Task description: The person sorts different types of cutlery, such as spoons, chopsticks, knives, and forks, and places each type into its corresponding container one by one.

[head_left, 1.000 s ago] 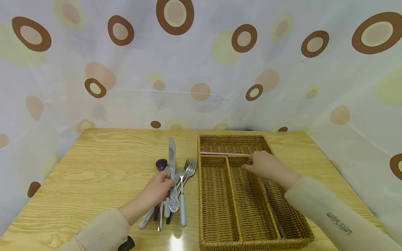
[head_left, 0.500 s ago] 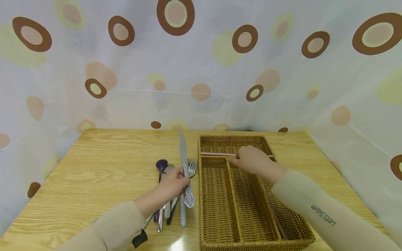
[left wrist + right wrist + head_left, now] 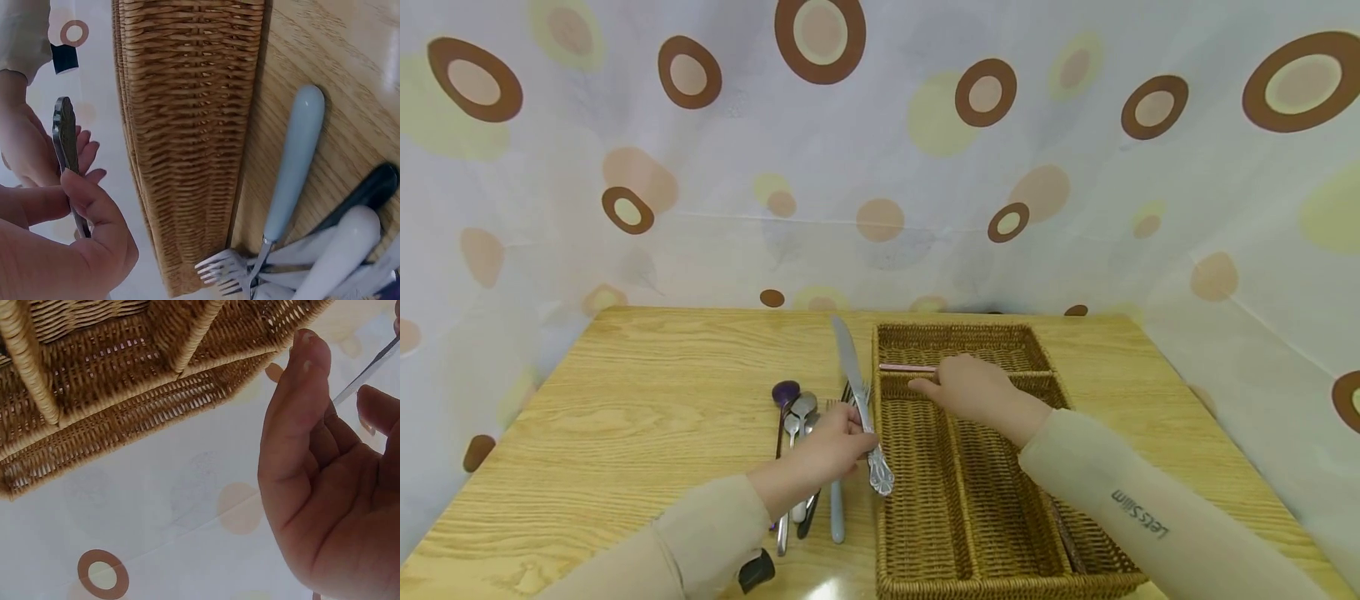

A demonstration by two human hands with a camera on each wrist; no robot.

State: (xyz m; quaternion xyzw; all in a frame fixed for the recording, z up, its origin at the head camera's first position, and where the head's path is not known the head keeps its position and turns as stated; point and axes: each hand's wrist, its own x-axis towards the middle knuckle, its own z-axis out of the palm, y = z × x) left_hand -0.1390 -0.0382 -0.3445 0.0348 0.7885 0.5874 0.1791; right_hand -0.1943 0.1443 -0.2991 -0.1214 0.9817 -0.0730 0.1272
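My left hand point(image 3: 831, 442) pinches a silver table knife point(image 3: 848, 354) near its ornate handle, blade pointing up and away, at the left rim of a wicker cutlery tray point(image 3: 1000, 583). In the left wrist view, thumb and fingers close on the knife's handle point(image 3: 64, 134). My right hand point(image 3: 973, 392) is over the tray's upper divider, thumb apart from loosely bent fingers. In the right wrist view its palm point(image 3: 337, 487) holds nothing, and the knife point(image 3: 369, 372) shows beyond the fingers. A pink stick-like utensil point(image 3: 906, 367) lies across the tray's back compartment, partly hidden by the right hand.
Left of the tray lies a cutlery pile: a blue-handled fork point(image 3: 837, 512), a larger fork point(image 3: 222, 269), a purple spoon point(image 3: 786, 392) and several other pieces. A dark brown slender utensil point(image 3: 1065, 533) lies in the tray's right compartment. A patterned curtain point(image 3: 880, 167) hangs behind the table.
My left hand has carried the knife right, from over the cutlery pile to the tray's left rim. My right hand has moved left across the tray, towards the knife.
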